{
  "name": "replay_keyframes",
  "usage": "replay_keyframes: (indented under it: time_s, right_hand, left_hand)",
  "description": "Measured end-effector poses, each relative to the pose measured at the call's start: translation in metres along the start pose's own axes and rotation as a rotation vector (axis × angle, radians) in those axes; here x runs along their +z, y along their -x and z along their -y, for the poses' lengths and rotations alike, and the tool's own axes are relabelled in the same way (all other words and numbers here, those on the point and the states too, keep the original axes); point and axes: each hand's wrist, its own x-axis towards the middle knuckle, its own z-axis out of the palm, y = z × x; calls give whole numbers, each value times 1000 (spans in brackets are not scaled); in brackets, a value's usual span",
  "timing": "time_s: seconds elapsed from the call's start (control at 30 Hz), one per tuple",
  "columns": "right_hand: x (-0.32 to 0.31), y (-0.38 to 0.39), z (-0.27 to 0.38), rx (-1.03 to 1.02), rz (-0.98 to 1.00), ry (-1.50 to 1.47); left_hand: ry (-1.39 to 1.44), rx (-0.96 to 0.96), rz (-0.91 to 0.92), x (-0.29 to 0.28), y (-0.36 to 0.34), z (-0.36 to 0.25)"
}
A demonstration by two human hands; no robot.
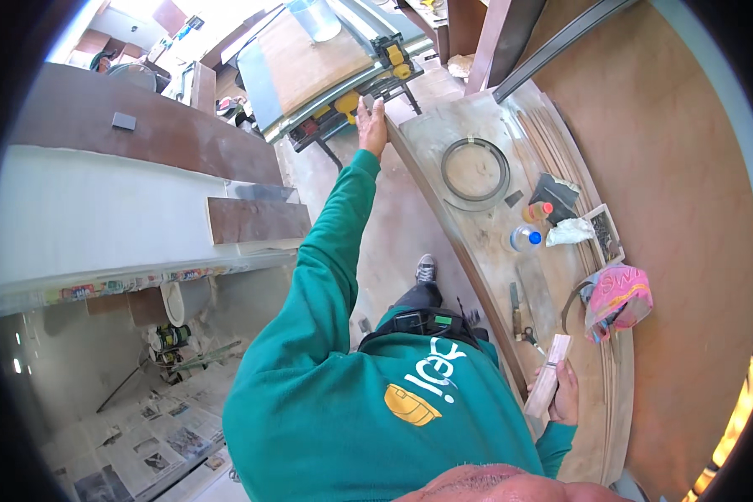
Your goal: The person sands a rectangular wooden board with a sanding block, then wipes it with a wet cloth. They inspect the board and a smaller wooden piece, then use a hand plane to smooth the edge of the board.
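Sweatshirt (309, 410) white-lettered; pink bag (626, 294) printed; right hand (566, 396) holds pale block (546, 381).

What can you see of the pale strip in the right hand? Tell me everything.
The pale strip is long, narrow and straight-edged, a pinkish tan that looks like wood, with a small dark mark near its middle. The right hand holds it slanted, upper end toward the picture's right, seen against the workbench. Whether it is one piece or several, I cannot tell.
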Motion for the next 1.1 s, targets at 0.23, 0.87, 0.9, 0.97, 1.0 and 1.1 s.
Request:
replay_keyframes:
  time_s: [0.23,0.87,0.9,0.97,1.0,1.1]
  right_hand:
    - [41,-37,20,-55,107,-10]
    - [276,-227,122,-63,61,-85]
    - [292,-238,126,-54,38,-64]
    - [323,-249,145,-19,-17,177]
    - [338,-257,154,-1,-32,291]
    - [381,-272,178,-12,23,398]
  left_hand:
    - [46,-35,69,-2,-18,-14]
    - [97,-229,618,-33,-36,9]
    - [35,-213,653,-36,-41,6]
    - [35,-253,753,-46,-46,0]
    - [15,-275,772,-53,-49,0]
    - [148,-408,892,-67,-58,-2]
